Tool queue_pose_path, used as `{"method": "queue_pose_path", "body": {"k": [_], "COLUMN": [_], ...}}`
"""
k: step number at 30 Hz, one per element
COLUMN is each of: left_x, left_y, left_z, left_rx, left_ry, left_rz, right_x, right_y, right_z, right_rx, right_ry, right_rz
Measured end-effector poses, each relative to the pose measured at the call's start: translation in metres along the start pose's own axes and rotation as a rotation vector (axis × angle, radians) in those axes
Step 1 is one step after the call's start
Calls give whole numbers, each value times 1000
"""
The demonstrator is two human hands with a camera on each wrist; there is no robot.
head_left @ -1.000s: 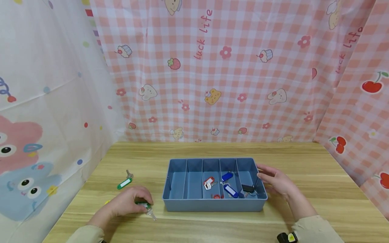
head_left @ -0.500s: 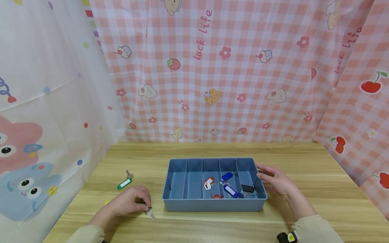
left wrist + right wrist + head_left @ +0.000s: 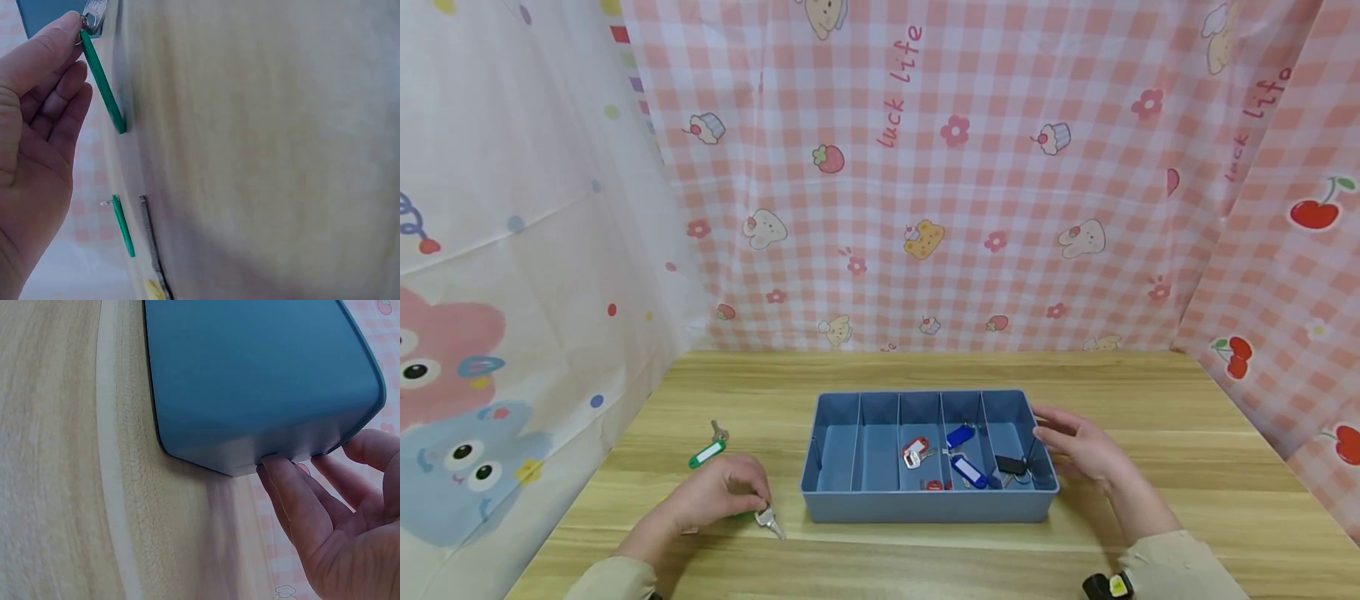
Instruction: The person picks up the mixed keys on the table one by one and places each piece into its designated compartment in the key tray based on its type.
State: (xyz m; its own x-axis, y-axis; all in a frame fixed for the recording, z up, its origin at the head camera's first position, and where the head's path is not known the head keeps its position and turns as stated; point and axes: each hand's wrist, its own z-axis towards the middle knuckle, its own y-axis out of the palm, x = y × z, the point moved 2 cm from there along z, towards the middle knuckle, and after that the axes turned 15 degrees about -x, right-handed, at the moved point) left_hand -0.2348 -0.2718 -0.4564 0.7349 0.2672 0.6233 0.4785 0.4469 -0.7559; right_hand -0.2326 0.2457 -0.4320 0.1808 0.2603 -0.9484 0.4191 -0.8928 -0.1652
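Green-tagged, the key [image 3: 765, 517] was pinched by the left hand [image 3: 718, 493], left of the blue box [image 3: 925, 507]. Left wrist view: its tag [image 3: 105, 84] stuck out free. Right wrist view: the right hand [image 3: 353, 540], fingers [image 3: 297, 503] extended, touched the box, presumably steadying it.

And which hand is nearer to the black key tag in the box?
Right. The right hand touches the end of the box nearest the black key tag; the left hand is past the opposite end, holding a silver key.
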Motion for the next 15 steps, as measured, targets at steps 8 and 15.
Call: {"method": "queue_pose_path", "body": {"k": [8,15], "left_x": [12,19], "left_y": [-8,-14], "left_z": [3,5], "left_rx": [51,64], "left_ry": [-103,-137], "left_rz": [52,57], "right_x": [-1,-1], "right_y": [0,1], "right_z": [1,-1], "right_rx": [-3,-13], "right_ry": [7,-10], "right_rz": [7,3]}}
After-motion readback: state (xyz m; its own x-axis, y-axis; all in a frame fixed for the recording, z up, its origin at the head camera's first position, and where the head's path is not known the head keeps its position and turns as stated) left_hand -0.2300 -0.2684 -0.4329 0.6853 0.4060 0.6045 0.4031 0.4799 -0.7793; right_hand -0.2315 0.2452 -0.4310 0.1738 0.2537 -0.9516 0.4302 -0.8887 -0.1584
